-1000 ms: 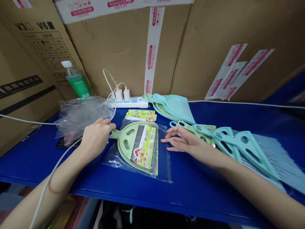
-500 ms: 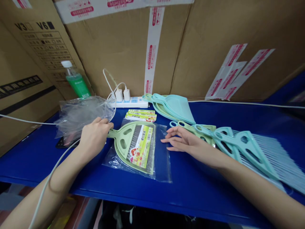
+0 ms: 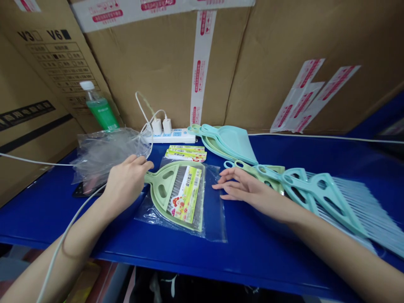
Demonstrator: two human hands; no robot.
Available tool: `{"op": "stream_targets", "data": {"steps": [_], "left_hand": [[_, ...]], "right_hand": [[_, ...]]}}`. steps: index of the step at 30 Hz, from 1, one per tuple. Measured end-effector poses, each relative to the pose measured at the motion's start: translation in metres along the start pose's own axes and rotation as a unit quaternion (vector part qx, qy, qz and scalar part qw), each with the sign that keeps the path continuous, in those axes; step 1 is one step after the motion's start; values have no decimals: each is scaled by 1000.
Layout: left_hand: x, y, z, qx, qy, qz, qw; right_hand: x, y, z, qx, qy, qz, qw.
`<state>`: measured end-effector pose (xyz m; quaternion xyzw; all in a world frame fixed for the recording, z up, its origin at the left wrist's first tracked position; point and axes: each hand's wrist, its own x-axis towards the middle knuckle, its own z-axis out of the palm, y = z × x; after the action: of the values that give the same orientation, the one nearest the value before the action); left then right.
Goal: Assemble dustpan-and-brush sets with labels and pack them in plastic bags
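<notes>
A green dustpan (image 3: 158, 201) with a grey-bristled brush (image 3: 177, 184) nested in it lies inside a clear plastic bag (image 3: 215, 216) on the blue table. A printed label card (image 3: 188, 198) rests over the bristles. My left hand (image 3: 128, 179) is closed around the handle end of the dustpan and brush; its fingertips are partly hidden. At the bag's right edge, my right hand (image 3: 240, 184) hovers with fingers spread, holding nothing. Under and beside my right wrist lie loose brushes, among them a blue brush (image 3: 331, 198) and a green one (image 3: 279, 172).
Blue and green dustpans (image 3: 238, 141) are stacked at the back, near label cards (image 3: 186, 152) and a white power strip (image 3: 176, 135) with chargers. Left are clear bags (image 3: 104, 147), a green bottle (image 3: 104, 111) and a cable crossing my left forearm. Cardboard boxes (image 3: 151, 63) wall the back.
Almost nothing differs. The view has shifted very slightly; my left hand keeps its hold on the handle end and my right hand stays spread at the bag's edge.
</notes>
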<state>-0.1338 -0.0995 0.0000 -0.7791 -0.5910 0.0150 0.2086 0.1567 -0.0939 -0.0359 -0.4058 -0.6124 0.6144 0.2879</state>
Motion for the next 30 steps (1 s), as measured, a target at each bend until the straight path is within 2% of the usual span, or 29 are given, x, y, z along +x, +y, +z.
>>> {"op": "stream_targets", "data": {"steps": [3, 6, 9, 12, 14, 18, 30], "left_hand": [[0, 3, -1, -59, 42, 105, 992], [-3, 8, -3, -155, 67, 234, 958], [-9, 15, -4, -275, 45, 328, 903], [-14, 23, -4, -336, 5, 384, 860], [-16, 27, -3, -342, -11, 405, 848], [-18, 29, -2, -333, -14, 421, 843], [-20, 25, -2, -366, -34, 415, 832]], "right_hand": [[1, 0, 0, -6, 15, -27, 1000], [2, 0, 0, -17, 36, -66, 997], [2, -2, 0, -24, 64, -91, 993], [2, -3, -1, -31, 83, -105, 991], [2, -3, -1, -38, 89, -109, 989], [2, -1, -2, -68, 100, -116, 986], [-1, -2, 4, -237, 122, -139, 954]]}}
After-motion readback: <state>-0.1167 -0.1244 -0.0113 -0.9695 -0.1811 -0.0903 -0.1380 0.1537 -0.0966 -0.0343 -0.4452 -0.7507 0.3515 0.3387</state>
